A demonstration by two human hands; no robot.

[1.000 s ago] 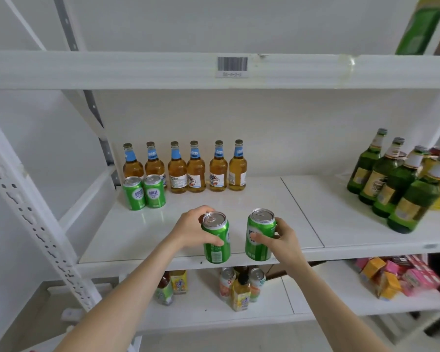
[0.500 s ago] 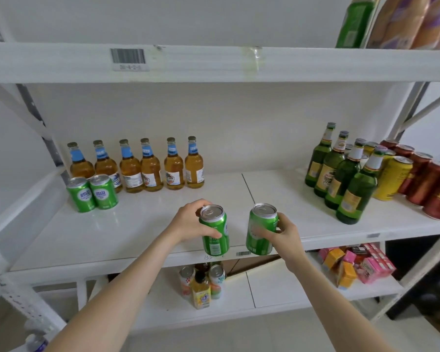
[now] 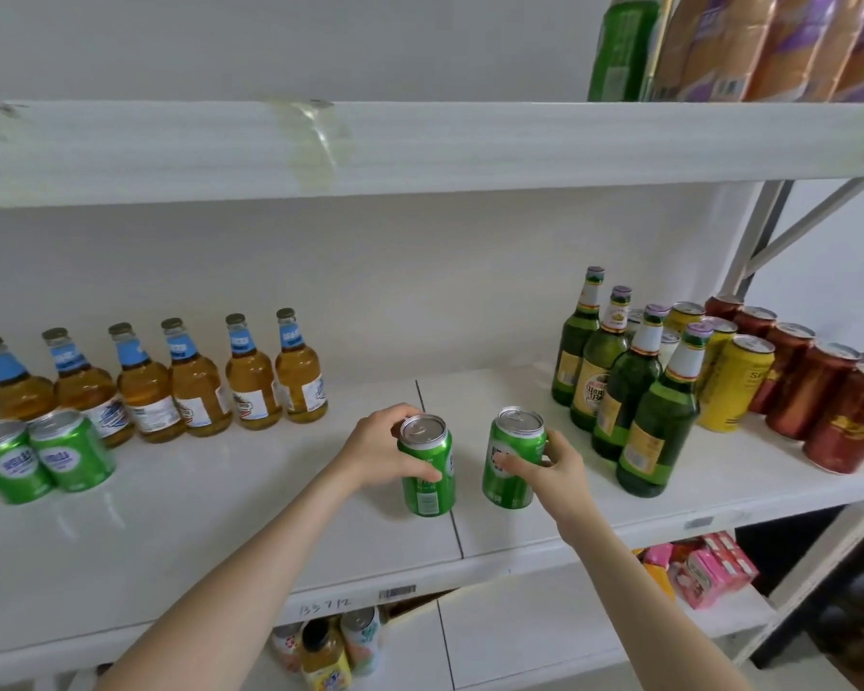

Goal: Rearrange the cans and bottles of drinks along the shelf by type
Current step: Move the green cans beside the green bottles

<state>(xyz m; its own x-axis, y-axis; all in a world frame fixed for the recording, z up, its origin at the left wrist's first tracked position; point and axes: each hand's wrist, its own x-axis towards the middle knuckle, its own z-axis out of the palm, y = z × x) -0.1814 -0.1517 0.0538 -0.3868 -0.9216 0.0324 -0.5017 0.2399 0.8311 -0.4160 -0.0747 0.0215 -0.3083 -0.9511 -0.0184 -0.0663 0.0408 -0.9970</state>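
a green can is gripped by the left hand, fingers curled round it. a second green can is gripped likewise by the right hand. both are held at the middle of the shelf, near its front edge. two matching green cans stand far left, so a carry leftward to join them is probably called for next.

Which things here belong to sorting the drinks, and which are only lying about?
For the job: green can in left hand, green can in right hand, two green cans at left, amber bottles, green bottles, yellow cans, red cans.
Lying about: pink cartons below, small drinks below, packs above.
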